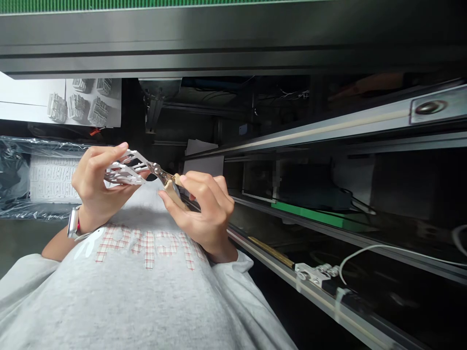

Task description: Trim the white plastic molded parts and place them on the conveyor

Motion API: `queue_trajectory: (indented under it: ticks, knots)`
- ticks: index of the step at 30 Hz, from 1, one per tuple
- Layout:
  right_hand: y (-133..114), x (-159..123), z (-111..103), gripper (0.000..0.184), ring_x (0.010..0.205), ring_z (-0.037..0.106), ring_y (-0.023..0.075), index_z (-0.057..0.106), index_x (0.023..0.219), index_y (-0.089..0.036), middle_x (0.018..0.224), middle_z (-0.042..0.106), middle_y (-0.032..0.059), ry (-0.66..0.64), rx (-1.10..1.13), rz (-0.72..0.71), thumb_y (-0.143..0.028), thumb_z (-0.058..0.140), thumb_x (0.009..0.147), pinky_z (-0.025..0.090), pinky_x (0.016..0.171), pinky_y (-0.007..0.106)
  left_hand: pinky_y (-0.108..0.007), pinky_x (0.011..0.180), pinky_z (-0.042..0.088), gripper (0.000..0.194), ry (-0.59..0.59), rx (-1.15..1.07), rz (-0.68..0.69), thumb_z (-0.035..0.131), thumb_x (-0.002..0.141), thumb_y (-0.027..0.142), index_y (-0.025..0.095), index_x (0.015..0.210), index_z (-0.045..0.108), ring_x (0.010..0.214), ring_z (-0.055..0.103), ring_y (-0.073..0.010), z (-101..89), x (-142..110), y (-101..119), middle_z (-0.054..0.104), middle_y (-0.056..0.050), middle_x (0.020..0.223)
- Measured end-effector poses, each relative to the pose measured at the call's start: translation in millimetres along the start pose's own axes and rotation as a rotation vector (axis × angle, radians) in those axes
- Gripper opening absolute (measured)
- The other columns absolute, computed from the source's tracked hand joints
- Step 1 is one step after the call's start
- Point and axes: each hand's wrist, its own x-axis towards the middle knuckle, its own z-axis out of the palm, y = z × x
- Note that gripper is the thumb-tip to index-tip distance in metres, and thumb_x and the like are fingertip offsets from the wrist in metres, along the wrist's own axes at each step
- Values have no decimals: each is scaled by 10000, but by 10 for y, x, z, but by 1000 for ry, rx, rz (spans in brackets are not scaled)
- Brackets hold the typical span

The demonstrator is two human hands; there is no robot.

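My left hand (pixel 98 177) is closed round several thin white plastic frames (pixel 127 167) with small parts on them, held edge-on in front of my chest. In my right hand (pixel 206 204) is a pair of nippers (pixel 172 190) with pale cream handles, the fingers and thumb on the two grips. The metal jaws of the nippers reach to the upper right end of the white frames. Whether the blades touch the plastic cannot be made out. A watch (pixel 74 222) is on my left wrist.
Left of me, a plastic-lined box (pixel 18 206) holds white moulded sheets (pixel 51 177). Beyond it, several stacks of grey-white parts (pixel 76 107) stand on a white surface. A metal rail with a green belt (pixel 219 5) crosses the top. Metal shelf rails (pixel 328 119) and a cable (pixel 394 247) lie right.
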Motion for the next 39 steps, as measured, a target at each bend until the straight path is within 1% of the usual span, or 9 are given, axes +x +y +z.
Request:
queue_trajectory:
  ticks: [5, 9, 11, 16, 22, 26, 29, 35, 39]
  knots:
    - [16, -12, 3, 232, 626, 660, 129, 601, 995, -222, 864, 769, 13, -6, 44, 4, -282, 788, 872, 505, 644, 312, -388, 694, 580, 622, -25, -20, -15, 882, 792, 232, 275, 1338, 585, 806, 677, -190, 8, -12, 1, 707, -22, 970]
    - [83, -74, 7, 244, 524, 546, 92, 593, 1021, -238, 907, 726, 3, 10, 359, 181, -337, 766, 881, 498, 530, 297, -372, 681, 567, 615, -20, -84, -58, 896, 792, 291, 259, 1324, 590, 805, 657, -179, 19, -9, 17, 685, -27, 968]
    - [115, -91, 1, 255, 533, 531, 94, 597, 1051, -243, 944, 706, 13, 40, 428, 247, -350, 756, 882, 481, 495, 296, -366, 663, 563, 602, -21, -102, -92, 890, 799, 365, 269, 1309, 587, 798, 651, -177, 30, -13, 27, 679, -29, 978]
    - [111, -44, -33, 286, 667, 647, 163, 584, 1030, -262, 914, 727, 10, 55, 248, 124, -315, 791, 839, 523, 614, 361, -360, 607, 551, 571, -24, -52, -94, 845, 836, 454, 286, 1295, 551, 783, 644, -179, 46, -23, 53, 676, -39, 1005]
    - [55, -37, -69, 316, 733, 721, 185, 598, 1030, -256, 893, 769, -2, 26, 157, 84, -289, 825, 812, 534, 711, 379, -387, 665, 589, 574, -50, -62, -69, 857, 837, 337, 284, 1310, 535, 818, 645, -179, 38, -30, 71, 673, -34, 1030]
    - [43, -71, -81, 286, 761, 738, 191, 620, 1013, -259, 904, 777, 12, 40, 71, 61, -327, 825, 828, 542, 707, 364, -385, 690, 586, 671, -13, -141, -35, 913, 756, 228, 266, 1339, 583, 822, 642, -178, 40, -54, 59, 683, -38, 1017]
    - [32, -82, -94, 252, 763, 746, 191, 628, 996, -261, 891, 778, 8, 43, 34, 49, -324, 815, 840, 530, 689, 352, -386, 700, 592, 698, -19, -120, -13, 908, 758, 207, 271, 1367, 574, 824, 648, -178, 31, -60, 63, 691, -40, 1028]
    - [17, -113, -102, 264, 754, 741, 181, 631, 1008, -246, 887, 780, 17, 57, 44, 45, -298, 825, 836, 538, 670, 341, -378, 724, 589, 690, -23, -94, -2, 906, 759, 192, 243, 1362, 576, 842, 648, -179, 24, -65, 87, 696, -43, 1031]
    - [78, -130, -107, 329, 756, 739, 189, 627, 1067, -248, 923, 772, 20, 48, 280, 94, -319, 836, 823, 579, 671, 362, -330, 751, 585, 665, -72, -170, -71, 904, 759, 203, 244, 1345, 592, 876, 648, -163, 24, -69, 87, 690, -30, 1050]
